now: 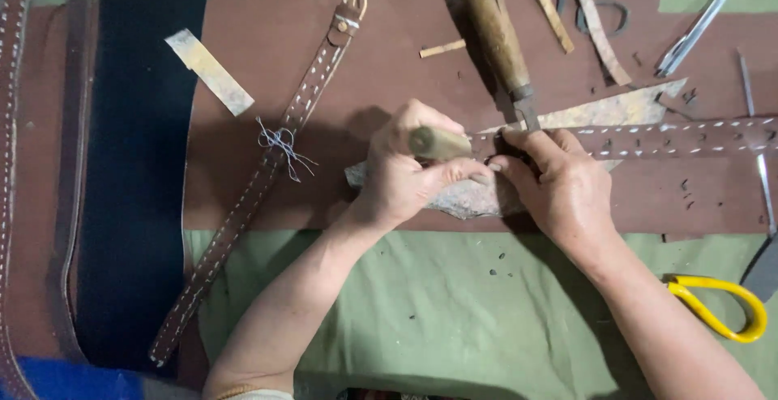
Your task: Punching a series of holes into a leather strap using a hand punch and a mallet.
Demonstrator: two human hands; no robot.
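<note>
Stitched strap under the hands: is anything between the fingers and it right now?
Nothing visible. The right hand presses directly on the stitched leather strap, and the left hand grips a wooden-handled tool at its end. The other wooden-handled tool lies just behind.

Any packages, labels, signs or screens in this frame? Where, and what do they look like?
None in view. The nearest thing to a label is a blank tan strip, rectangular and slanted, lying upper left where the dark cloth meets the brown leather sheet; no print shows on it.

arms: bare to elbows | left wrist: pale cuff edge at frame bottom | hands: ungloved, ringless
</note>
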